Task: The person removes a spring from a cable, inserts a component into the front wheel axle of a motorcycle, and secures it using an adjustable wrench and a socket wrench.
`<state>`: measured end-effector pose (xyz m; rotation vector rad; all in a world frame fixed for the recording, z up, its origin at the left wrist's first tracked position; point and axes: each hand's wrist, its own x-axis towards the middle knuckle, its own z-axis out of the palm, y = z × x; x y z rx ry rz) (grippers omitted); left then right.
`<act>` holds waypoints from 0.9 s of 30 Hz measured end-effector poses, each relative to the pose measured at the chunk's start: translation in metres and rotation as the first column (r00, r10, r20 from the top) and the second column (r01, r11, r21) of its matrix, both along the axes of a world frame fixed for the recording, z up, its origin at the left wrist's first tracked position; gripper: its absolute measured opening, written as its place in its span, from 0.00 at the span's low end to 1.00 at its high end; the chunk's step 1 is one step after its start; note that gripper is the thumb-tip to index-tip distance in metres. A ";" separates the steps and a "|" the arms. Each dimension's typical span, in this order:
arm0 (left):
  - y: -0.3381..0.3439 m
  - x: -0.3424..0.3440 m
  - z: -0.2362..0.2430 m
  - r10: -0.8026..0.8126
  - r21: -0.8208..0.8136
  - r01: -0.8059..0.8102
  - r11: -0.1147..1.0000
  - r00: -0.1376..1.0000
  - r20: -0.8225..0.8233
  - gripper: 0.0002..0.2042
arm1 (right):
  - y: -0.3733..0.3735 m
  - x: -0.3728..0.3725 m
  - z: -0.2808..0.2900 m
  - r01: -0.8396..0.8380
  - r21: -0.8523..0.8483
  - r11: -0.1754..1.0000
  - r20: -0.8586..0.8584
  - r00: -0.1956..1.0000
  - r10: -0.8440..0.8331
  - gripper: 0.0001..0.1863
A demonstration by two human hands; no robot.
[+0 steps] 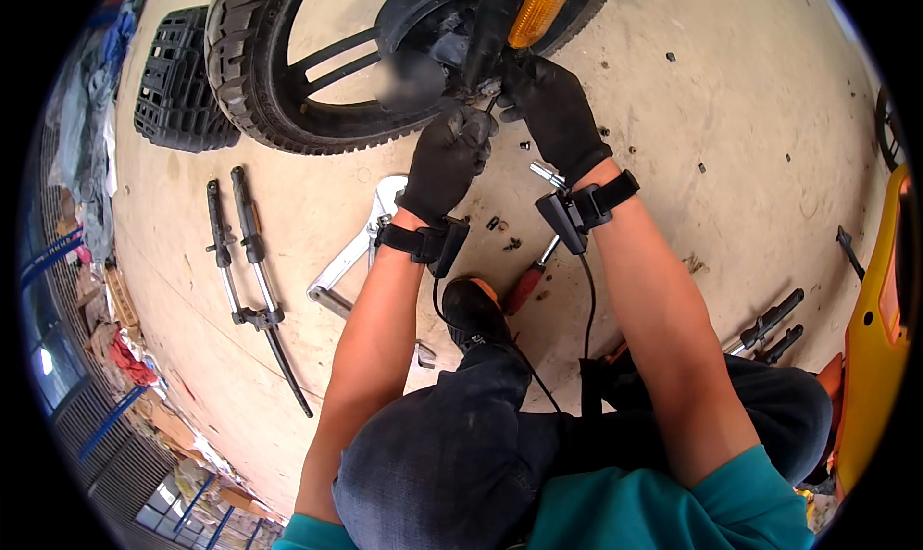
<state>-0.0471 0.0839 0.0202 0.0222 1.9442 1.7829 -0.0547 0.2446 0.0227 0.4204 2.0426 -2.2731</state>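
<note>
A wheel with a knobby black tyre [236, 69] and dark spokes is in front of me, its hub beside a dark arm [495, 31] that carries an orange lens [543, 10]. Just below the hub, my left hand [448, 158], in a black glove, is closed with its fingertips pinched at a thin dark piece, whose kind I cannot make out. From the right, my gloved right hand [558, 112] reaches to the lower end of the arm. Its fingers are curled in against the metal there, and what they grip is hidden.
A large silver wrench [351, 257] and a red-handled tool [526, 286] lie near my shoe [473, 310]. Two fork tubes [252, 237] rest at left, a black ribbed plastic piece [181, 81] beyond. Small nuts are scattered about. A yellow panel [870, 348] stands at right.
</note>
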 end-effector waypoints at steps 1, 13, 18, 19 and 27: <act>0.000 0.000 -0.001 -0.014 -0.033 0.013 0.999 1.000 -0.015 0.08 | 0.002 -0.001 0.002 -0.023 -0.008 1.000 0.007 1.000 0.023 0.12; 0.012 0.009 -0.028 -0.142 -0.211 0.099 0.973 0.969 -0.202 0.11 | 0.007 -0.004 -0.008 -0.078 -0.043 0.996 -0.029 0.997 0.077 0.14; 0.003 0.003 -0.045 -0.259 -0.413 -0.046 0.909 0.714 -0.650 0.11 | 0.026 -0.024 -0.034 -0.057 0.628 0.776 -0.470 0.767 0.437 0.11; 0.003 0.005 -0.032 -0.235 -0.402 0.040 0.915 0.862 -0.449 0.11 | 0.031 -0.028 -0.036 -0.073 0.730 0.680 -0.442 0.708 0.550 0.11; 0.016 0.006 -0.034 -0.229 -0.423 -0.012 0.906 0.825 -0.516 0.10 | 0.024 -0.036 -0.002 -0.395 0.257 0.882 0.031 0.916 0.401 0.12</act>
